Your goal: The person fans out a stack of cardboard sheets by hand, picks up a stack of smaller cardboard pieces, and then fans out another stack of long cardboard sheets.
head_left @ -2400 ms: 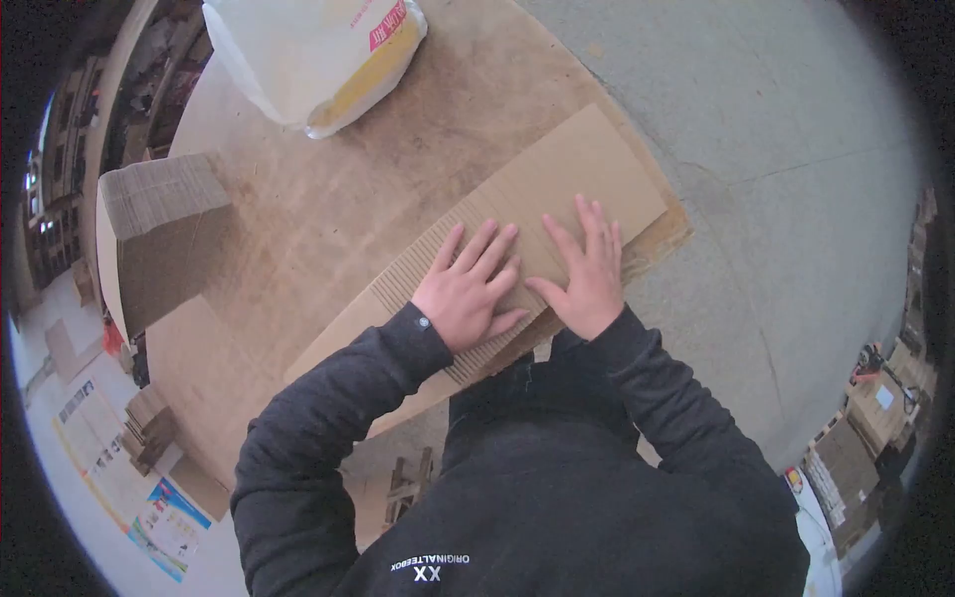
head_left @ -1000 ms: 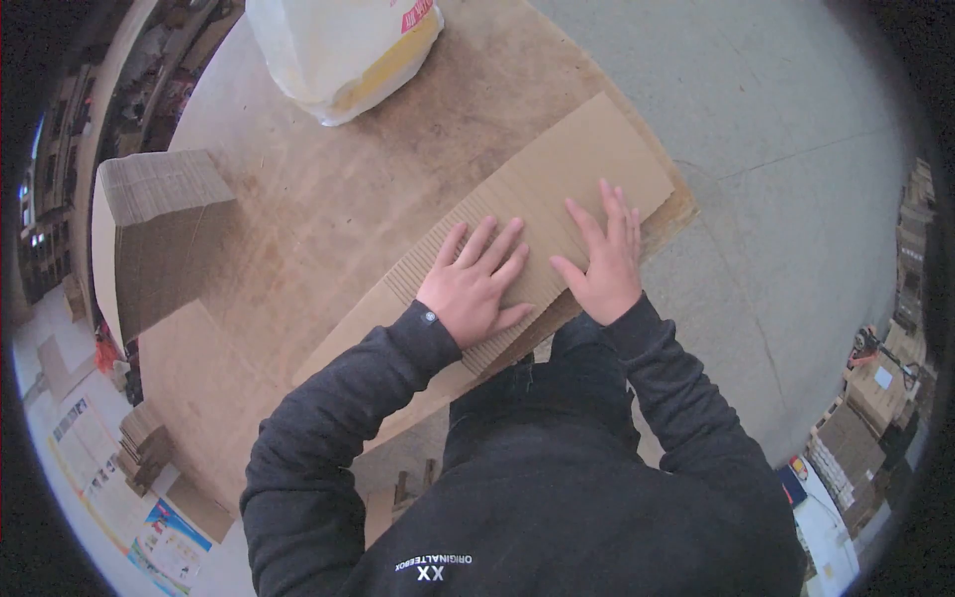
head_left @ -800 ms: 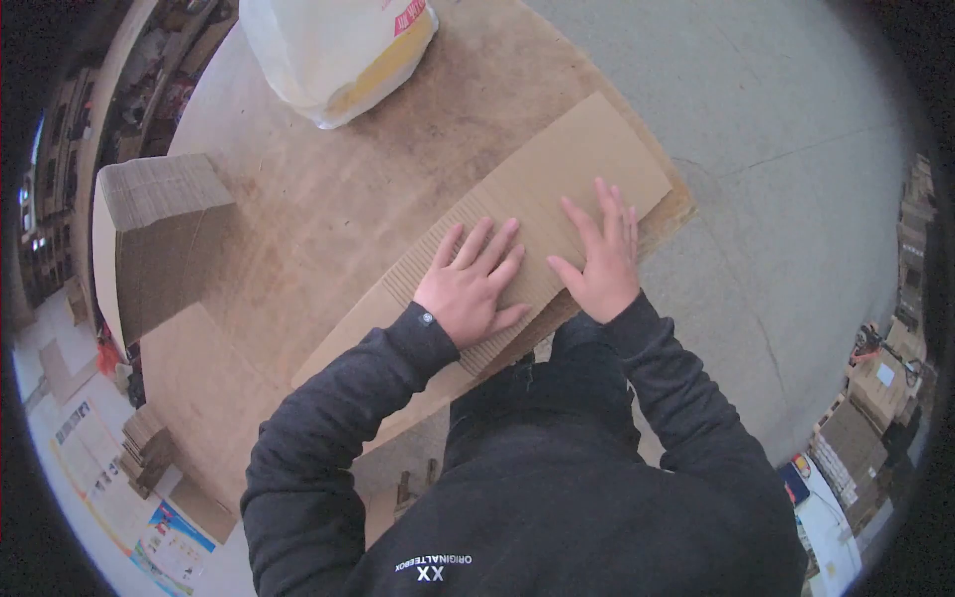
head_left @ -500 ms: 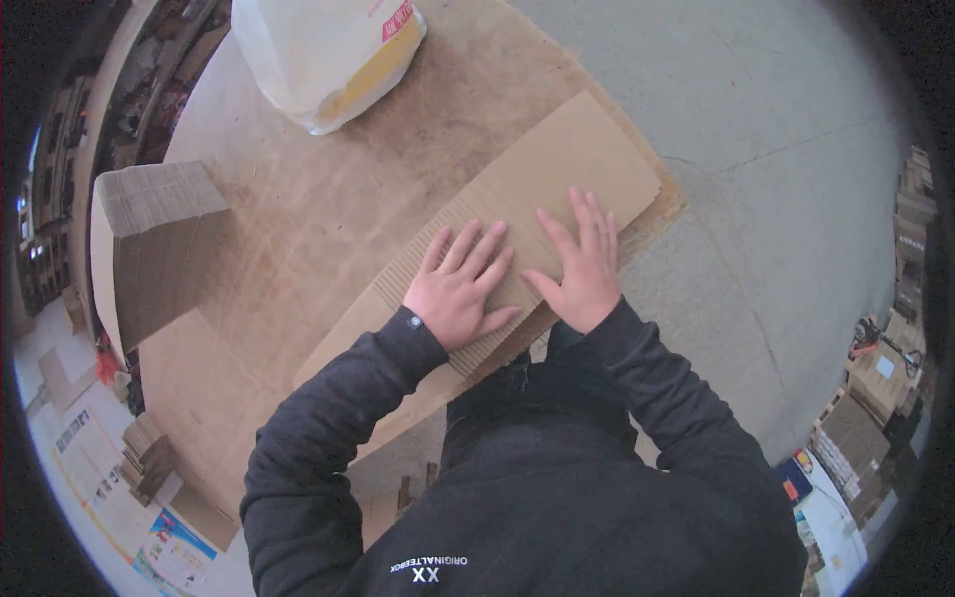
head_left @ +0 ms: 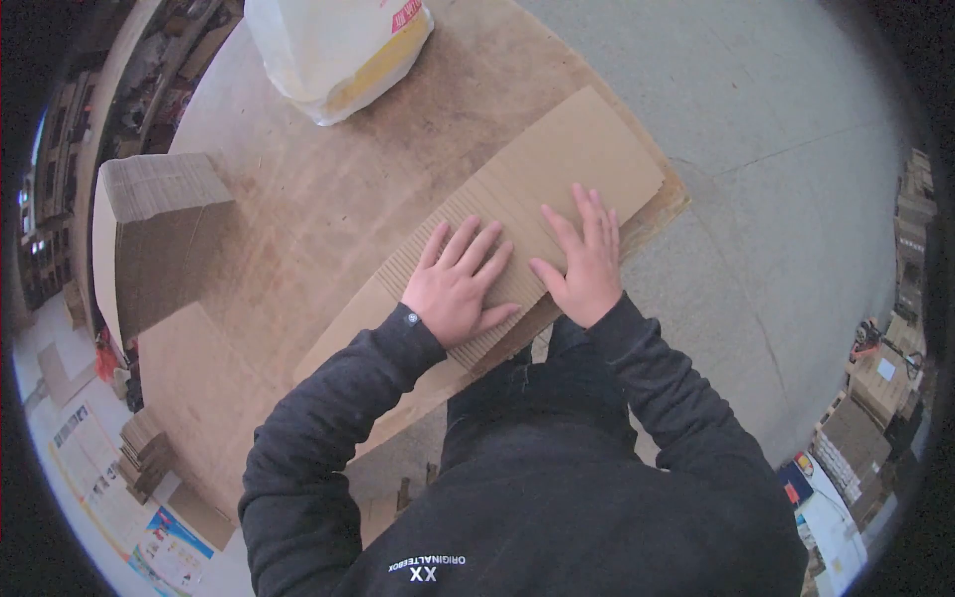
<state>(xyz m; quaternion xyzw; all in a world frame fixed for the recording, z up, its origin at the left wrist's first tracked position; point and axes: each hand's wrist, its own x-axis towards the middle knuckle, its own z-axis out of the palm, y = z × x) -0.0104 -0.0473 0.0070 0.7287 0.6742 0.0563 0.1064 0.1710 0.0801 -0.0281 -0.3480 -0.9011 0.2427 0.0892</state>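
A long cardboard sheet (head_left: pixel 582 139) lies at a slant along the table's near right edge, with a band of fine ridges across its middle. My left hand (head_left: pixel 458 284) rests flat on the ridged band, fingers spread. Farther right, my right hand (head_left: pixel 587 259) lies on the smoother part of the sheet, its thumb pointing toward the left hand. Neither hand grips anything. The sheet's lower left part runs beneath my left forearm and is partly hidden.
On the wooden table (head_left: pixel 328 199) stand a tall stack of cardboard pieces (head_left: pixel 164 234) at left and a white plastic bag (head_left: pixel 333 55) at the back. Printed sheets (head_left: pixel 174 542) lie at lower left. Cardboard piles (head_left: pixel 856 438) line the far right, beyond the grey floor (head_left: pixel 756 199).
Both hands keep nearly the same places on the cardboard. The view has shifted slightly, so the bag and stack appear a little to the right.
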